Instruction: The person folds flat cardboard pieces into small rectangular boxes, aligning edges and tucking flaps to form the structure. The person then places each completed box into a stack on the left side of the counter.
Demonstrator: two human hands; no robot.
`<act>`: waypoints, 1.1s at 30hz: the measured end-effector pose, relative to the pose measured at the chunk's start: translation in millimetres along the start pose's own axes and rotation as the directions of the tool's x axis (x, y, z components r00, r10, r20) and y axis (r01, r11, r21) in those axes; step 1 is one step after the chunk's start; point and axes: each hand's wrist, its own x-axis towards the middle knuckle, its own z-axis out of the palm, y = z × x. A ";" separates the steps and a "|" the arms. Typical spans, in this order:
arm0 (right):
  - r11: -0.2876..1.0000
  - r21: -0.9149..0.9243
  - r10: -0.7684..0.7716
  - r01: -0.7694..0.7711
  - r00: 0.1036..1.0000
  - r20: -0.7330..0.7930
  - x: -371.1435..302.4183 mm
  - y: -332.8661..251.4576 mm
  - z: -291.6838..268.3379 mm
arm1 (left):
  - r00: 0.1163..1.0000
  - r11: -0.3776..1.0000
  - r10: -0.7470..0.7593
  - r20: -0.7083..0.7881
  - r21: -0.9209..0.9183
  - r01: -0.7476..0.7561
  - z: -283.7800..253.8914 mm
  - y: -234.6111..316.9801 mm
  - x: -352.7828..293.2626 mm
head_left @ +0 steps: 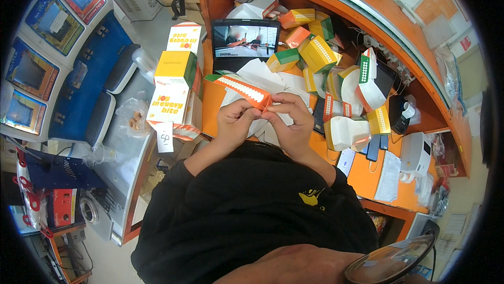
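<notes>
Between both hands I hold a cardboard food carton point(242, 90), partly folded, with orange-red and green faces and a white patterned strip. My left hand point(234, 124) pinches its near end, thumb on the edge and fingers curled behind. My right hand point(292, 122) grips the same orange corner from the other side, thumb close to the left thumb. The carton is tilted, its green end pointing away to the left. Beneath it lie white papers point(256, 76) on an orange desk. What the curled fingers do behind the carton is hidden.
A stack of flat carton blanks point(173, 100) stands left, with a yellow carton point(176, 64) on top. A laptop point(245, 42) is open ahead. Several folded cartons point(318, 54) are heaped to the right, beside phones point(373, 148), a white cloth point(387, 176) and a white device point(416, 154).
</notes>
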 end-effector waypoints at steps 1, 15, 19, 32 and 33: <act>0.997 0.064 0.035 -0.034 0.999 -0.014 1.0 -0.6 -0.6 | 0.997 0.998 0.053 0.061 -0.027 -0.051 0.1 1.9 0.8; 0.950 0.036 0.312 -0.310 0.949 -0.046 5.1 21.3 -16.5 | 0.987 0.854 0.157 -0.041 0.507 -0.115 9.2 14.9 10.2; 0.906 0.138 0.403 -0.400 0.915 0.009 16.2 33.0 -41.1 | 0.892 0.631 0.417 -0.175 0.762 -0.146 -1.2 25.6 21.2; 0.891 0.046 0.432 -0.451 0.875 0.218 -0.1 33.5 -25.5 | 0.969 0.701 0.129 0.210 0.673 -0.238 13.1 9.2 11.4; 0.899 0.017 0.423 -0.438 0.877 0.229 -2.6 34.0 -23.6 | 0.954 0.678 0.137 0.268 0.677 -0.287 13.6 7.1 10.6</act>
